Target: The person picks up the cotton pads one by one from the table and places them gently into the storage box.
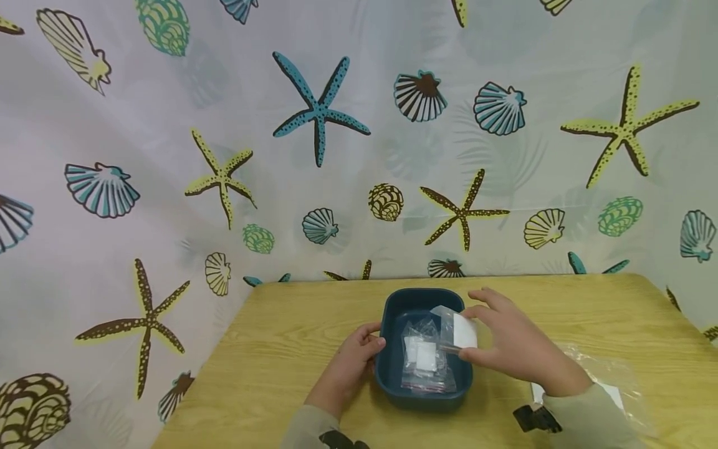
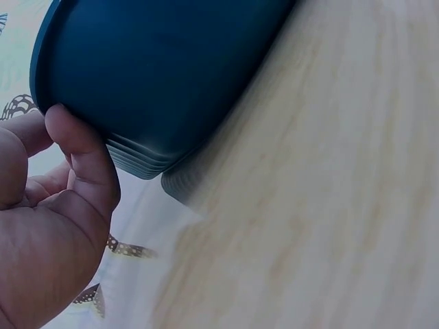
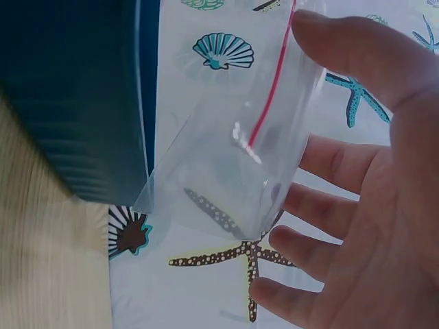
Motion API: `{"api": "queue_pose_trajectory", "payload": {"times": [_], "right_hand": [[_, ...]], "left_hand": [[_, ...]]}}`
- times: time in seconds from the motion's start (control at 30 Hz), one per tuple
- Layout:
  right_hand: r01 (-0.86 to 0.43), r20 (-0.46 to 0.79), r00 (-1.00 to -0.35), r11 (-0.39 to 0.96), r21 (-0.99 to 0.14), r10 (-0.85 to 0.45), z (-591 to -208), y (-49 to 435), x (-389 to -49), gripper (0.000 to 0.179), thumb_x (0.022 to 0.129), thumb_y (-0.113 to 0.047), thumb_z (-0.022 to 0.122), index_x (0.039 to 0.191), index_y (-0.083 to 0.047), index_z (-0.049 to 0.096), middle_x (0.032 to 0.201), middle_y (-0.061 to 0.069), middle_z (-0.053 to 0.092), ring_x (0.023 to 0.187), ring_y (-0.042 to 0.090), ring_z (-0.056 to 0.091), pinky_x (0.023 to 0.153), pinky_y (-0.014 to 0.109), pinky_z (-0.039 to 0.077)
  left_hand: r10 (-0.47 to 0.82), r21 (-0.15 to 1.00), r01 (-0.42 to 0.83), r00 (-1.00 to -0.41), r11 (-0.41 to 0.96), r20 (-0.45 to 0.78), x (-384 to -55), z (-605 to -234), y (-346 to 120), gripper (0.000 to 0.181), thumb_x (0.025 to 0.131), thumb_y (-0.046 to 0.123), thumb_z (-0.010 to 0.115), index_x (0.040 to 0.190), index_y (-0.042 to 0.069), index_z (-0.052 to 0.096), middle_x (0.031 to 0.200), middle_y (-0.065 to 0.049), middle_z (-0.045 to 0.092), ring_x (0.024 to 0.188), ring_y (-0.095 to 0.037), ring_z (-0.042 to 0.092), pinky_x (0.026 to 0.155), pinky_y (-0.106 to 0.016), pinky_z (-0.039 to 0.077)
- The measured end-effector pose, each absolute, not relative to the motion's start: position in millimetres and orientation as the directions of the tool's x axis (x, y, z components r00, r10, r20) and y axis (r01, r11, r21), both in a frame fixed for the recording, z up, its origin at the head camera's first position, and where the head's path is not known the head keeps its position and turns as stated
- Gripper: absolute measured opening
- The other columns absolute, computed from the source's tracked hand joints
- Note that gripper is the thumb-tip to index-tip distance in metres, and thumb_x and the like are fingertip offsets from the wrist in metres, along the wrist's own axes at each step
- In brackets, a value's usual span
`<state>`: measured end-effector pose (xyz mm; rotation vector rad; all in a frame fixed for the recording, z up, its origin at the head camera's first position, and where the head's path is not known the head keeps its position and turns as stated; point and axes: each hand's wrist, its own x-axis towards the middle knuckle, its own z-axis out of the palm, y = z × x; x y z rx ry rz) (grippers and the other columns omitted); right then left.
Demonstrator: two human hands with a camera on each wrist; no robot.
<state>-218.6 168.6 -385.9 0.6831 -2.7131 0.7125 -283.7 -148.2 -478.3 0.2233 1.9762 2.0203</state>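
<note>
A dark blue plastic bin (image 1: 423, 404) stands on the table, and several small clear zip bags (image 1: 426, 358) with white pieces in them lie inside it. My left hand (image 1: 354, 358) holds the bin by its left side, thumb over the rim; the left wrist view shows that hand (image 2: 58, 212) against the bin's outer wall (image 2: 164, 75). Over the bin's right rim, my right hand (image 1: 513, 343) pinches another zip bag (image 1: 464, 330) with a white piece in it. In the right wrist view this bag (image 3: 226, 164) shows a red zip line, and the thumb presses its edge.
Under and beside the right forearm lies a larger clear plastic bag (image 1: 628, 380) with white material in it. The wooden table (image 1: 291, 349) backs onto a curtain (image 1: 359, 187) printed with starfish and shells.
</note>
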Motion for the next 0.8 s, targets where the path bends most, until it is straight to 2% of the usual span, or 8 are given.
{"api": "queue_pose_trajectory", "payload": {"times": [0.27,0.4,0.6,0.8], "right_hand": [[-0.488,0.360,-0.861,0.783,-0.386,-0.359,-381,151,-226,0.060,0.079,-0.046,0.085,0.126,-0.011,0.068,0.155,0.016,0.039,0.145,0.042,0.028,0.108,0.064,0.034],[-0.491,0.376,-0.853,0.799,-0.346,-0.361,-386,142,-235,0.063,0.079,-0.048,0.084,0.127,-0.011,0.068,0.155,0.016,0.040,0.144,0.041,0.030,0.109,0.062,0.033],[-0.483,0.366,-0.860,0.796,-0.364,-0.354,-398,135,-236,0.062,0.079,-0.049,0.084,0.128,-0.014,0.068,0.154,0.015,0.041,0.145,0.041,0.030,0.108,0.063,0.034],[-0.509,0.414,-0.835,0.794,-0.332,-0.362,-399,130,-240,0.061,0.079,-0.048,0.084,0.128,-0.013,0.068,0.153,0.016,0.042,0.147,0.041,0.026,0.110,0.063,0.031]], "left_hand": [[0.321,0.995,-0.093,-0.943,0.019,-0.094,-283,-475,-149,0.046,0.108,0.016,0.052,0.150,0.004,0.043,0.117,-0.021,0.061,0.090,-0.024,0.064,0.075,-0.031,0.055],[0.311,0.995,-0.091,-0.946,0.030,-0.096,-285,-478,-150,0.045,0.108,0.017,0.052,0.150,0.005,0.043,0.117,-0.020,0.061,0.091,-0.024,0.065,0.076,-0.032,0.055],[0.311,0.990,-0.126,-0.940,0.061,-0.139,-282,-482,-154,0.047,0.107,0.021,0.054,0.150,0.006,0.043,0.116,-0.018,0.060,0.094,-0.025,0.064,0.081,-0.034,0.055],[0.331,0.994,-0.108,-0.937,0.021,-0.108,-285,-477,-151,0.048,0.107,0.021,0.054,0.151,0.004,0.041,0.117,-0.020,0.059,0.094,-0.026,0.065,0.080,-0.036,0.056]]}}
